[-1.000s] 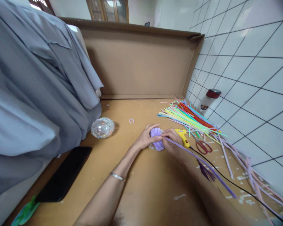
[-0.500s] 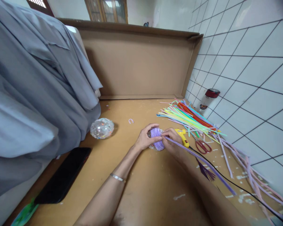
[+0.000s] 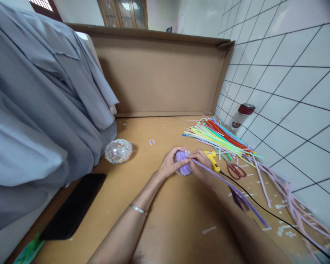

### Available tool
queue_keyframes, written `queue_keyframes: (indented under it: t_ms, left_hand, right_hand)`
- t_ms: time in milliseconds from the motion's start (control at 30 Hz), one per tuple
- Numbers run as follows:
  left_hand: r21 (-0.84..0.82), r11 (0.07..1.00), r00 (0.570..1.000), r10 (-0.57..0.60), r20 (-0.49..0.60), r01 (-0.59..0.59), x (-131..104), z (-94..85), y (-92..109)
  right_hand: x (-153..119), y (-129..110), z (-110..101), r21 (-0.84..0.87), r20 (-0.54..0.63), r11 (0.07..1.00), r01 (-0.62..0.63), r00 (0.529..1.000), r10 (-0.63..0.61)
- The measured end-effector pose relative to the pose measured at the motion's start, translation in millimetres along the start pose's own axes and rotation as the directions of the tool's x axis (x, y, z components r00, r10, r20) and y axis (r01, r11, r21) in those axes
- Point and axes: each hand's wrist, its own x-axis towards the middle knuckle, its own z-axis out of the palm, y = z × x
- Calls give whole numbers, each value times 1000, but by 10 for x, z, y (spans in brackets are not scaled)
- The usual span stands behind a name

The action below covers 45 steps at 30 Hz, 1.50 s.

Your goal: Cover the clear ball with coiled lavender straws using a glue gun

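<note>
A clear round object wrapped in purple pipe cleaner is held just above the table's middle. My left hand grips its left side, fingers over the top and thumb across the purple windings. On the right side, my right hand pinches a long purple pipe cleaner, whose free length slants down over the right forearm. Beyond that hand lies a yellow glue gun with a black cord. Red-handled scissors rest farther right.
A clear speckled ball and a black phone are at left, beside grey cloth. Colourful pipe cleaners lie back right, near a red-lidded jar. A cardboard box stands behind.
The free end of the long purple pipe cleaner has shifted slightly left, now overlapping the dark purple tassel more. Both hands keep their hold on the wrapped object and the strand.
</note>
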Motion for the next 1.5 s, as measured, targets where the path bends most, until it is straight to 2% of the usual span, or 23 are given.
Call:
queue_keyframes:
  t_ms: [100, 333, 567, 700, 900, 1000, 1100, 1200, 1367, 1500]
  left_hand:
    - [32, 999, 999, 26, 36, -28, -19, 0, -5]
    - [225, 953, 979, 188, 84, -202, -52, -14, -35]
    - [240, 929, 960, 270, 77, -280, -64, -8, -86]
    - [238, 939, 969, 244, 49, -248, -64, -5, -94]
    - [248, 940, 971, 240, 13, -235, -82, -18, -107]
    - [263, 931, 966, 259, 13, -254, -114, -12, -118]
    - [293, 915, 958, 285, 21, -279, -154, 4, -124]
    - [294, 909, 953, 302, 28, -296, -184, 10, -113]
    - [342, 889, 948, 318, 13, -303, -202, 10, -47]
    - [348, 898, 957, 289, -8, -268, -224, 63, -21]
  right_hand:
    - [-13, 15, -9, -10, 14, 1000, -24, 1000, 24]
    - [-8, -19, -40, 41, 54, 998, -54, 997, 52]
    - [-2, -40, -30, 70, 43, 997, -17, 999, 14]
    - [0, -38, -27, 73, 43, 997, -39, 998, 36]
    - [-30, 25, -24, 120, 105, 992, -45, 994, 33]
    - [-74, 95, 27, 92, 31, 991, -98, 995, 96]
    - [-111, 156, 91, 34, -51, 972, -231, 971, 232]
    - [-126, 167, 130, 43, -15, 955, -294, 956, 294]
    - [-131, 148, 132, 127, 54, 948, -292, 956, 288]
    - [-145, 236, 155, 144, 31, 939, -311, 950, 310]
